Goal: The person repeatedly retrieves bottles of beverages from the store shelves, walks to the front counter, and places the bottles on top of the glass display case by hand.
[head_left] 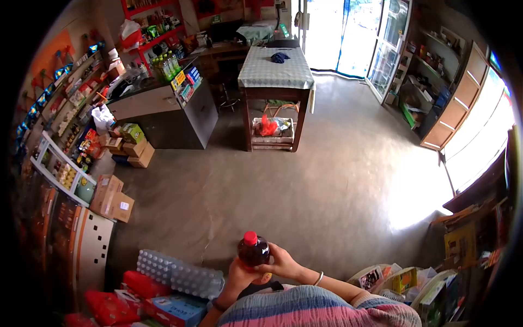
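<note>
A dark bottle [254, 252] with a red cap stands upright in front of my body at the bottom centre. Around its lower left side my left hand [239, 275] is closed. My right hand [282, 261] wraps the bottle from the right, with its fingers reaching across the front near the label. Both hands meet at the bottle, and part of the label is hidden behind them. A light bracelet circles my right wrist.
Clear plastic-wrapped packs [180, 272] and red packages [111, 308] lie at the lower left. Cardboard boxes [111, 199] sit on the floor at left. Ahead stand a cloth-covered table [275, 73] and a counter [163, 117]. Filled baskets [400, 280] are at lower right.
</note>
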A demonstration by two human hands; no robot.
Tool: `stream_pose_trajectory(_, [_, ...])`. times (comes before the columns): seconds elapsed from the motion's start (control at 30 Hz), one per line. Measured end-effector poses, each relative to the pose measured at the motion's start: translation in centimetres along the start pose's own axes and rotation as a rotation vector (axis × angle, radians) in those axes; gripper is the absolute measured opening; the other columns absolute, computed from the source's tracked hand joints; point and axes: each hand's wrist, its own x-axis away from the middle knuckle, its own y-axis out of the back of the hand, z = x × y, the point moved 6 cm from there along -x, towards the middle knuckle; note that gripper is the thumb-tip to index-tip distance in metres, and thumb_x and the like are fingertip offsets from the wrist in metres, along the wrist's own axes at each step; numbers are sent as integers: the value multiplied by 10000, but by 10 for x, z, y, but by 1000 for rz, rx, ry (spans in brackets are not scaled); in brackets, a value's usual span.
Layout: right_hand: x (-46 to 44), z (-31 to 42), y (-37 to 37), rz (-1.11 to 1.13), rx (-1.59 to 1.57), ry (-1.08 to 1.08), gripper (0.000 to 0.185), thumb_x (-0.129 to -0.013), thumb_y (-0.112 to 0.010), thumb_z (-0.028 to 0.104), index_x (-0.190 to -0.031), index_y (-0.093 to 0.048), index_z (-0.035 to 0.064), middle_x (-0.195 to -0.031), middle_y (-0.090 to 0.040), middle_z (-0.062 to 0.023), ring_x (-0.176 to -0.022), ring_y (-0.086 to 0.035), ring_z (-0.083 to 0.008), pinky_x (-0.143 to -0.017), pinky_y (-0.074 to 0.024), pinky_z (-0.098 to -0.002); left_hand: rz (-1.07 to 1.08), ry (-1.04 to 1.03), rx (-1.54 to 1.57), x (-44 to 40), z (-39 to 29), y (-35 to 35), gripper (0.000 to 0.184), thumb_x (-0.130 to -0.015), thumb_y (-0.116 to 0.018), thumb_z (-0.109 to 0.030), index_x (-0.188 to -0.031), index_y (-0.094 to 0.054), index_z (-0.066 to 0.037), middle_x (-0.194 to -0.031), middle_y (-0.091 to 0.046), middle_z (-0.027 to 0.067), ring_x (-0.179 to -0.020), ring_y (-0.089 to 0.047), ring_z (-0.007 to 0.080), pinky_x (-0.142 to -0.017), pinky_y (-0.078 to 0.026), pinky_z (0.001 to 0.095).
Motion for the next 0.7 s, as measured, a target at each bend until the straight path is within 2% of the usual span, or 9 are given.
stream_pose_trajectory(0.07, [-44,2,17,20,59,-6,685,-704,-784,250,-1253,-458,1,-1095,-594,-144,-991,-587,-234,-871,-466,-348,17,-44,-47,-46,-11,12,602,-624,-829,-148,-1154,-555,-71,-1031,-661,81,-955,-631,167,-840,-488,309])
stream_pose_trajectory(0.2, [-151,7,54,-4,92,-32,671,-708,-787,252,-1244,-466,6,-1065,-608,-140,-986,-593,-229,-872,-470,-349,-20,-43,150,-151,-11,48,586,-653,-816,-116,-1169,-544,-55,-1045,-655,69,-960,-621,153,-852,-483,305])
stream_pose_trajectory(0.3, [-229,20,83,-36,149,98,678,-684,-783,325,-1211,-486,19,-1061,-595,-174,-981,-591,-322,-855,-466,-381,-53,-165,19,-227,-40,81,624,-665,-823,-130,-1202,-513,-60,-1038,-649,71,-953,-615,158,-860,-479,312])
stream_pose_trajectory(0.37, [-269,23,103,-102,66,93,701,-656,-814,256,-1223,-485,9,-1061,-608,-156,-995,-596,-279,-868,-462,-364,27,-86,390,-275,-65,88,546,-704,-793,-106,-1161,-502,-44,-919,-630,69,-799,-610,113,-636,-513,277])
stream_pose_trajectory(0.43, [-308,17,121,-138,7,120,699,-658,-818,251,-1222,-486,6,-1085,-607,-151,-1026,-590,-253,-887,-457,-358,87,143,436,-318,-39,95,505,-688,-789,-81,-1111,-516,-39,-879,-618,63,-749,-604,97,-541,-493,271])
stream_pose_trajectory(0.5, [-344,14,138,-129,34,105,685,-668,-815,243,-1218,-484,1,-1098,-607,-143,-1017,-598,-230,-881,-466,-343,15,41,169,-362,-28,111,520,-648,-796,-71,-1090,-523,-40,-863,-636,72,-758,-620,131,-616,-508,292])
stream_pose_trajectory(0.57, [-379,4,153,-127,14,54,675,-673,-811,226,-1214,-481,-7,-1075,-613,-138,-985,-610,-221,-862,-478,-332,-65,-173,20,-402,-34,121,541,-627,-803,-72,-1090,-524,-44,-855,-645,74,-755,-624,145,-658,-513,303])
stream_pose_trajectory(0.6, [-400,4,159,-117,-86,98,675,-669,-811,203,-1209,-474,-23,-1030,-621,-129,-933,-623,-203,-830,-496,-319,-108,-171,10,-420,-31,126,538,-623,-799,-66,-1089,-529,-50,-873,-654,77,-775,-627,152,-710,-511,314])
stream_pose_trajectory(0.7, [-461,-5,182,12,-81,58,673,-674,-808,193,-1208,-467,-31,-997,-623,-120,-928,-617,-188,-820,-498,-311,-75,-86,20,-469,-28,139,547,-622,-801,-63,-1095,-528,-52,-912,-646,72,-802,-620,143,-709,-509,300])
